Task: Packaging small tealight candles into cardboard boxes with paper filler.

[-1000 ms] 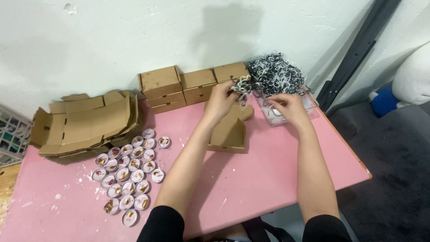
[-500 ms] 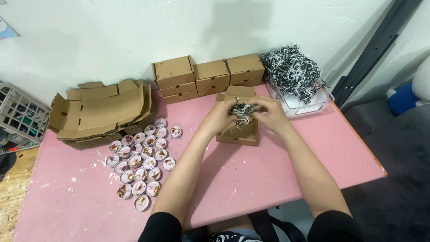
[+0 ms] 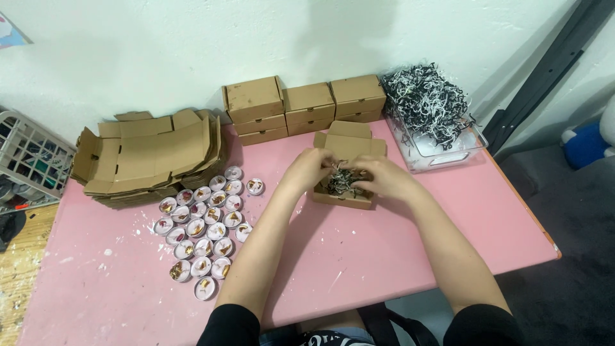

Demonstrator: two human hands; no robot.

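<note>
A person seated at a pink table point(image 3: 397, 256) presses black-and-white shredded paper filler point(image 3: 343, 181) into an open brown cardboard box point(image 3: 346, 144), which sits just above the centre of the tabletop with its lid folded back toward the wall. The left hand point(image 3: 307, 170) and the right hand point(image 3: 381, 178) meet over the box, fingers curled loosely into the shreds; each seems to have a light hold of the filler, though how tightly cannot be told from this angle.

At 12 o'clock from the open box, closed boxes point(image 3: 304, 106) stand stacked in three short columns against the white wall. At 2 o'clock, a clear plastic tub point(image 3: 448, 150) is heaped with more shredded paper point(image 3: 426, 102). At 9 o'clock lies a pile of flat, unfolded box blanks point(image 3: 150, 157), and at 8 o'clock a cluster of small tealight candles point(image 3: 205, 230) in silver cups rests on the table, well apart from the hands. A white wire basket point(image 3: 29, 154) sits at the far left edge.

By the look of it, the packing is partly done: several boxes are shut and stacked, one is being lined, and no candle has yet gone into it. The many loose candles and the tall pile of blanks suggest much remains.
</note>
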